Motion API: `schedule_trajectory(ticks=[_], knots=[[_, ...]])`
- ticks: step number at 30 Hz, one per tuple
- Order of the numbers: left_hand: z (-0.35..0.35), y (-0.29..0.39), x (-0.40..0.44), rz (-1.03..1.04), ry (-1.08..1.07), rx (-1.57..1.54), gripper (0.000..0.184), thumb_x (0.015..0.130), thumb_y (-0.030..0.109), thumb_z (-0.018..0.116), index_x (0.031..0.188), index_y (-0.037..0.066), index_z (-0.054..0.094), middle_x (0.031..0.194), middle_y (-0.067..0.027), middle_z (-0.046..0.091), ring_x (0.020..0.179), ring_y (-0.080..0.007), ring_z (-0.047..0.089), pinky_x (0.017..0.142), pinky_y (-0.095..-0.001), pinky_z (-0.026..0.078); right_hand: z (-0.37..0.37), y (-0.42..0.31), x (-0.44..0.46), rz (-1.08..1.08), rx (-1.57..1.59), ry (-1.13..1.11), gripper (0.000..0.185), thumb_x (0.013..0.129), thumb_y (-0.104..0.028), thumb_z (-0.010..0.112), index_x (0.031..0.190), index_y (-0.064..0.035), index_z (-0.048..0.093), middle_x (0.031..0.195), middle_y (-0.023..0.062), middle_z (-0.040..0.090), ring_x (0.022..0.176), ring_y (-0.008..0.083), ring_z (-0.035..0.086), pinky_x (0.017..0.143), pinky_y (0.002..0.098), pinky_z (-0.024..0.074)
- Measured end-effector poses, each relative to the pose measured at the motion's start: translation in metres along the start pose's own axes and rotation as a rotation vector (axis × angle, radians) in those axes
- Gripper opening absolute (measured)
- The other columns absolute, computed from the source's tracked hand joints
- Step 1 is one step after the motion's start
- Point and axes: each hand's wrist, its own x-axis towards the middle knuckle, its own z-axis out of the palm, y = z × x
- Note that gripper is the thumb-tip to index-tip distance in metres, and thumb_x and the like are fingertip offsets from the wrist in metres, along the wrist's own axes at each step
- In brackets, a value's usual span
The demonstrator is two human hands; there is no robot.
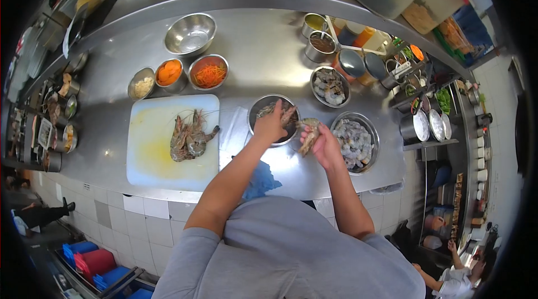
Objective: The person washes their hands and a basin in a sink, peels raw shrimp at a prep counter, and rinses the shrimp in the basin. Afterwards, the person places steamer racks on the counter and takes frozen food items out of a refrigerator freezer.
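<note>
My right hand (326, 146) is closed on a raw shrimp (309, 134), held just right of a metal bowl (250, 125). Over that bowl reaches my left hand (271, 124), fingers apart, its fingertips among brownish shrimp pieces (288, 116). Whether those pieces are whole shrimp or shells is hard to make out. Beside my right hand stands a steel bowl of peeled shrimp (353, 143). Behind it, a smaller bowl holds darker grey shrimp (329, 87). Several large whole shrimp (193, 139) lie on the white cutting board (143, 173) to the left.
Bowls of shredded carrot (210, 75), carrot slices (168, 72) and a pale chopped ingredient (143, 87) stand behind the board, near an empty steel bowl (190, 34). A blue cloth or plastic (262, 180) lies at the front edge. Sauce containers (321, 45) stand back right, below a shelf (263, 0).
</note>
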Motion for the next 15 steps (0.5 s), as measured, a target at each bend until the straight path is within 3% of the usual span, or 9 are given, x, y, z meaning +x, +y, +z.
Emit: schedule_trajectory(ticks=[2, 3, 4, 7, 10, 11, 12, 15], knots=[[-0.010, -0.006, 0.008, -0.115, -0.199, -0.283, 0.111, 0.064, 0.027, 0.080, 0.154, 0.011, 0.016, 0.119, -0.0216, 0.065, 0.108, -0.0372, 0.063, 0.095, -0.0406, 0.049, 0.002, -0.007, -0.001, 0.018, 0.183, -0.079, 0.038, 0.101, -0.022, 0.037, 0.129, 0.0014, 0.046, 0.116, 0.0181, 0.061, 0.104, 0.0307, 0.062, 0.094, 0.0468, 0.0507], [-0.002, -0.015, 0.015, -0.062, -0.137, -0.274, 0.113, 0.063, 0.021, 0.080, 0.154, 0.005, 0.014, 0.125, -0.0232, 0.061, 0.112, -0.0351, 0.062, 0.095, -0.0351, 0.049, -0.001, -0.008, 0.001, 0.002, 0.169, -0.099, 0.044, 0.102, -0.026, 0.033, 0.134, 0.0017, 0.043, 0.125, 0.0197, 0.059, 0.110, 0.0320, 0.060, 0.098, 0.0475, 0.0488], [-0.005, -0.018, 0.016, -0.053, -0.142, -0.269, 0.113, 0.063, 0.021, 0.080, 0.154, 0.005, 0.014, 0.125, -0.0232, 0.061, 0.112, -0.0351, 0.062, 0.095, -0.0351, 0.049, 0.000, -0.011, 0.000, -0.006, 0.173, -0.093, 0.044, 0.102, -0.026, 0.033, 0.134, 0.0017, 0.043, 0.125, 0.0197, 0.059, 0.110, 0.0320, 0.060, 0.098, 0.0475, 0.0488], [-0.024, -0.022, 0.012, -0.085, -0.221, -0.860, 0.108, 0.063, 0.007, 0.080, 0.151, -0.006, 0.018, 0.132, -0.0176, 0.055, 0.117, -0.0235, 0.056, 0.097, -0.0301, 0.045, 0.001, -0.015, -0.003, -0.010, 0.205, -0.064, 0.044, 0.102, -0.027, 0.032, 0.135, 0.0004, 0.042, 0.128, 0.0194, 0.058, 0.110, 0.0321, 0.060, 0.096, 0.0467, 0.0495], [-0.037, -0.034, 0.011, -0.062, -0.249, -1.106, 0.104, 0.068, 0.005, 0.079, 0.151, -0.005, 0.018, 0.132, -0.0162, 0.055, 0.116, -0.0240, 0.057, 0.096, -0.0307, 0.046, -0.004, -0.014, -0.004, -0.035, 0.207, -0.122, 0.044, 0.102, -0.027, 0.032, 0.137, -0.0022, 0.041, 0.131, 0.0183, 0.057, 0.107, 0.0307, 0.061, 0.091, 0.0450, 0.0514], [-0.042, -0.039, 0.008, -0.062, -0.263, -1.179, 0.094, 0.074, 0.004, 0.076, 0.152, 0.002, 0.022, 0.130, -0.0140, 0.056, 0.112, -0.0229, 0.058, 0.087, -0.0339, 0.051, -0.009, -0.012, -0.003, -0.031, 0.196, -0.137, 0.043, 0.101, -0.027, 0.033, 0.137, -0.0039, 0.041, 0.130, 0.0178, 0.058, 0.104, 0.0296, 0.062, 0.087, 0.0437, 0.0524], [-0.047, -0.046, 0.006, -0.067, -0.261, -1.175, 0.094, 0.074, 0.004, 0.076, 0.152, 0.002, 0.022, 0.130, -0.0140, 0.056, 0.112, -0.0229, 0.058, 0.087, -0.0339, 0.051, -0.010, -0.011, -0.002, -0.025, 0.184, -0.155, 0.042, 0.101, -0.026, 0.035, 0.137, -0.0055, 0.042, 0.129, 0.0172, 0.058, 0.101, 0.0285, 0.063, 0.083, 0.0424, 0.0535], [-0.060, -0.064, 0.006, -0.213, -0.302, -1.267, 0.086, 0.080, 0.005, 0.072, 0.152, 0.009, 0.026, 0.127, -0.0119, 0.057, 0.109, -0.0207, 0.059, 0.077, -0.0365, 0.054, -0.010, -0.007, 0.000, -0.045, 0.133, -0.092, 0.039, 0.100, -0.023, 0.038, 0.136, -0.0067, 0.043, 0.126, 0.0161, 0.060, 0.096, 0.0259, 0.064, 0.078, 0.0397, 0.0546]])
